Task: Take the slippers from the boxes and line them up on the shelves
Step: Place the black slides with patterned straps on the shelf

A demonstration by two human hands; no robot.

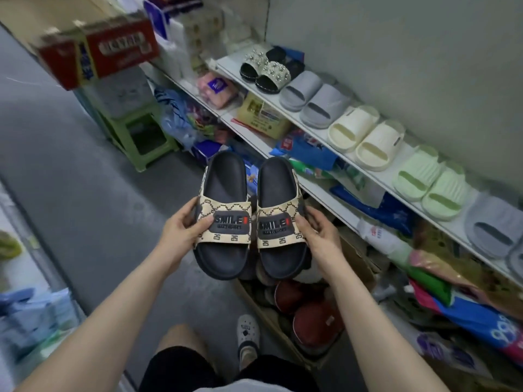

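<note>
You get soft, even indoor light; the red box [96,49] upper left smears with blur, and edges bow.

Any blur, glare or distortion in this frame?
Head view: black slippers, left hand and right hand sharp; red carton upper left motion-blurred, left edge too; lighting even, no glare; wide-angle stretch at corners.

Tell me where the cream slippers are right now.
In the head view, the cream slippers sit on the top shelf at right, between the grey slippers farther along and the green slippers nearer the person.
</note>
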